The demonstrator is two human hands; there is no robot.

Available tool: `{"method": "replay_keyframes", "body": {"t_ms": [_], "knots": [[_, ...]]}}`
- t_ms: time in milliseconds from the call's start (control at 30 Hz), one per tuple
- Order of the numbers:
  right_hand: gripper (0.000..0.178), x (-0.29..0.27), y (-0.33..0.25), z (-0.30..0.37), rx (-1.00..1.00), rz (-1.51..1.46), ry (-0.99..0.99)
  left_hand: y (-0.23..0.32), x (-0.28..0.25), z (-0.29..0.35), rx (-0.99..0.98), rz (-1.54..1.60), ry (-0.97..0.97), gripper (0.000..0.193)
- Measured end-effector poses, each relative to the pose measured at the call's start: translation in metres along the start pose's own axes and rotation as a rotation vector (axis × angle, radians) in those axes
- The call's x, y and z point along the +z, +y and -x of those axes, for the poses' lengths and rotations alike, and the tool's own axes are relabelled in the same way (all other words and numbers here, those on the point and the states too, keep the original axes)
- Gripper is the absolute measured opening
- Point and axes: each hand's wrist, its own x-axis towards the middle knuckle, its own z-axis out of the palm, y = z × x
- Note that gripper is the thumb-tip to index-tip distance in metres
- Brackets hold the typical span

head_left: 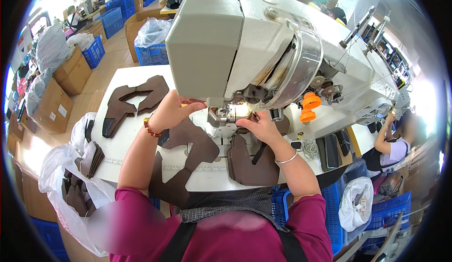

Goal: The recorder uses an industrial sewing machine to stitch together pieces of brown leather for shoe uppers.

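Note:
A large white sewing machine (pixel 205 40) stands before me, its lit needle area (pixel 238 111) between my hands. My left hand (pixel 172 111) is left of the needle, thumb pointing inward and fingers drawn together; the machine head hides what they hold. Close on the right of the needle, my right hand (pixel 261 126) pinches, thumb and forefinger together, at a dark brown flat piece (pixel 254 165) that looks like leather. Another angular brown piece (pixel 193 144) lies below my left wrist and reaches over the table's front edge.
More cut brown pieces (pixel 125 99) lie on the white table (pixel 110 149) at left. A white plastic bag (pixel 52 177) with brown pieces hangs off the left edge. Orange knobs (pixel 308 106), a cord coil (pixel 310 149) and dark cases are at right. Another person (pixel 395 144) sits far right.

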Motion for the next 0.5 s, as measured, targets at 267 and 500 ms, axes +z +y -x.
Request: {"method": "replay_keyframes", "body": {"t_ms": [267,500], "knots": [[0.055,-0.028,0.027,0.030,-0.011,-0.340,0.204,-0.010,0.018,-0.003,0.077,-0.110,0.115,0.022],[0.040,-0.039,-0.028,0.051,-0.045,0.674,0.193,0.018,0.018,0.007,0.198,-0.347,0.222,0.014]]}}
